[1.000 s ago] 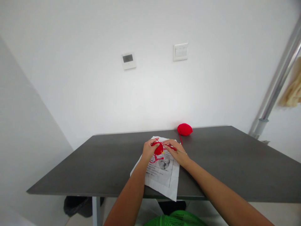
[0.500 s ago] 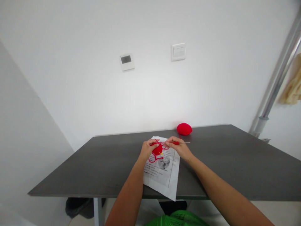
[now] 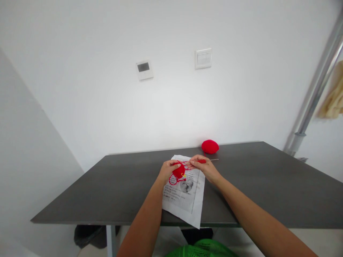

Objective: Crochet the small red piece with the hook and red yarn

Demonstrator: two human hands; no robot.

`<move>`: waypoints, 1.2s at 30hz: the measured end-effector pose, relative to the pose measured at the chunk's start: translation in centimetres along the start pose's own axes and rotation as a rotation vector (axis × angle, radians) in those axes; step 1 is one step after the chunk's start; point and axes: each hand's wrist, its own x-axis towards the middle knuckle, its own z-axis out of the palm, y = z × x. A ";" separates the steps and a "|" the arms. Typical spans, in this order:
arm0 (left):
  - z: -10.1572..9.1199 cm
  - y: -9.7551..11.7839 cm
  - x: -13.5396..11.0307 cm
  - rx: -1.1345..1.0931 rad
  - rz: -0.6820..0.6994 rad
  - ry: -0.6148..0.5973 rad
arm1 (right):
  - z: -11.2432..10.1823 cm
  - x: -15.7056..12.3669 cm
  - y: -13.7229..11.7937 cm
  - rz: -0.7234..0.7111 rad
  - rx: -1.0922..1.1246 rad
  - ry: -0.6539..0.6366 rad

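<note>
My left hand (image 3: 168, 169) is closed on a small red crochet piece (image 3: 178, 172), thumb on its upper face. A yellow stitch marker (image 3: 183, 175) hangs at the piece's lower right edge. In my right hand (image 3: 201, 165) is a crochet hook (image 3: 202, 161) with a red grip; its thin metal shaft sticks out to the right. The end towards the crochet piece is hidden by my fingers or too small to make out. Loops of red yarn (image 3: 173, 179) hang below the piece, over a printed paper sheet (image 3: 184, 200).
A red yarn ball (image 3: 210, 146) sits at the back of the dark grey table (image 3: 112, 192), against the wall. A thermostat (image 3: 144, 70) and a light switch (image 3: 203, 58) are on the wall. Under the table's left side stands a black bin (image 3: 91, 235).
The hook's metal shaft now tilts slightly upward to the right. My left hand and the crochet piece have shifted a little. The yarn ball stays in place.
</note>
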 end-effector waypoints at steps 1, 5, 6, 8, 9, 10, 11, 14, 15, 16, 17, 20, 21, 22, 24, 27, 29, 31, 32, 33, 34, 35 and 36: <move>0.0 0.0 0.0 -0.026 -0.010 -0.016 | 0.0 0.0 0.0 -0.011 -0.001 -0.003; 0.2 0.2 -0.3 -0.133 -0.067 -0.079 | 0.3 -0.2 0.0 -0.054 -0.029 -0.011; 0.3 0.3 -0.4 -0.158 -0.084 -0.091 | 0.3 -0.3 -0.1 -0.070 -0.041 -0.008; 0.5 0.5 -0.6 -0.195 -0.110 -0.111 | 0.5 -0.3 -0.1 -0.106 -0.072 -0.006; 0.6 0.6 -0.7 -0.206 -0.127 -0.117 | 0.6 -0.4 -0.2 -0.126 -0.093 -0.010; 0.7 0.7 -0.8 -0.214 -0.141 -0.120 | 0.7 -0.4 -0.2 -0.147 -0.119 -0.014; 0.8 0.8 -0.9 -0.217 -0.156 -0.128 | 0.7 -0.4 -0.2 -0.173 -0.155 -0.015; 0.8 1.0 -1.0 -0.229 -0.178 -0.157 | 0.7 -0.4 0.0 -0.280 -0.306 0.000; 0.8 1.0 -1.1 -0.238 -0.179 -0.170 | 0.7 -0.4 0.0 -0.314 -0.354 0.005; 0.7 1.0 -1.1 -0.247 -0.180 -0.182 | 0.7 -0.4 0.1 -0.344 -0.395 0.005; 0.7 1.0 -1.1 -0.254 -0.182 -0.191 | 0.7 -0.4 0.2 -0.370 -0.425 -0.001; 0.6 0.9 -1.0 -0.261 -0.188 -0.182 | 0.8 -0.6 0.2 -0.436 -0.487 -0.056; 0.6 0.9 -1.0 -0.256 -0.190 -0.174 | 0.8 -0.6 0.2 -0.454 -0.510 -0.080; 0.7 0.9 -1.0 -0.250 -0.192 -0.164 | 0.8 -0.6 0.2 -0.465 -0.535 -0.102; 0.8 1.0 -1.0 -0.236 -0.191 -0.135 | 0.8 -0.7 0.0 -0.465 -0.582 -0.126; 1.0 0.9 -1.0 -0.196 -0.175 -0.132 | 0.8 -0.7 -0.2 -0.417 -0.604 -0.126; 0.9 0.7 -0.9 -0.150 -0.144 -0.162 | 0.7 -0.7 -0.2 -0.387 -0.580 -0.126; 0.7 0.5 -0.7 -0.103 -0.103 -0.170 | 0.6 -0.6 -0.1 -0.368 -0.553 -0.120; 0.7 0.4 -0.7 -0.086 -0.084 -0.161 | 0.6 -0.5 0.0 -0.361 -0.545 -0.119; 0.6 0.3 -0.6 -0.072 -0.070 -0.150 | 0.5 -0.5 0.1 -0.357 -0.540 -0.117; 0.6 0.2 -0.5 -0.065 -0.060 -0.140 | 0.4 -0.4 0.2 -0.352 -0.539 -0.114; 0.6 0.2 -0.4 -0.062 -0.053 -0.126 | 0.4 -0.4 0.3 -0.348 -0.539 -0.113; 0.7 0.2 -0.3 -0.062 -0.046 -0.108 | 0.3 -0.3 0.4 -0.346 -0.540 -0.112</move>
